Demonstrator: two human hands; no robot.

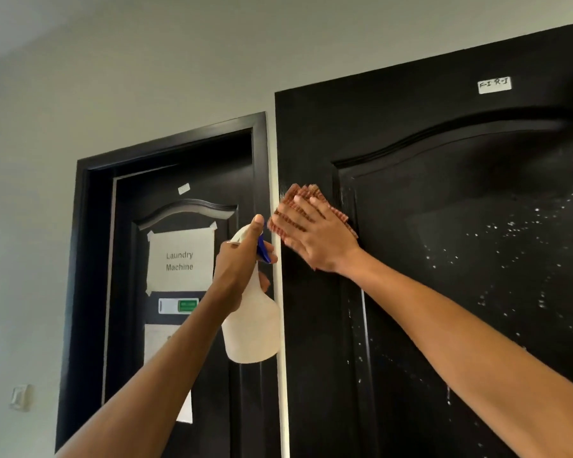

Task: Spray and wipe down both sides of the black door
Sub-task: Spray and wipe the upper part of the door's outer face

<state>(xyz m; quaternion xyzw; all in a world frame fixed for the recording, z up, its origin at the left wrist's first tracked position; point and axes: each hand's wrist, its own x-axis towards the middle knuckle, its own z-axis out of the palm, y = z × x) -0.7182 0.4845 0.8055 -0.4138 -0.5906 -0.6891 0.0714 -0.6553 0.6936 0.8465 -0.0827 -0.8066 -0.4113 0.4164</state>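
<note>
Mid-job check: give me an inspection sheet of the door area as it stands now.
Surface: black door, spray droplets speckled over its panel, white label near the top.
Job's things: spray bottle, white with blue trigger; checked cloth flat on the door near its left edge.
Clutter: nothing seen.
Grippers: left hand grips the bottle's neck; right hand presses the cloth with straight fingers.
Cables: nothing seen.
Surroundings: second door with "Laundry Machine" sign; wall switch.
</note>
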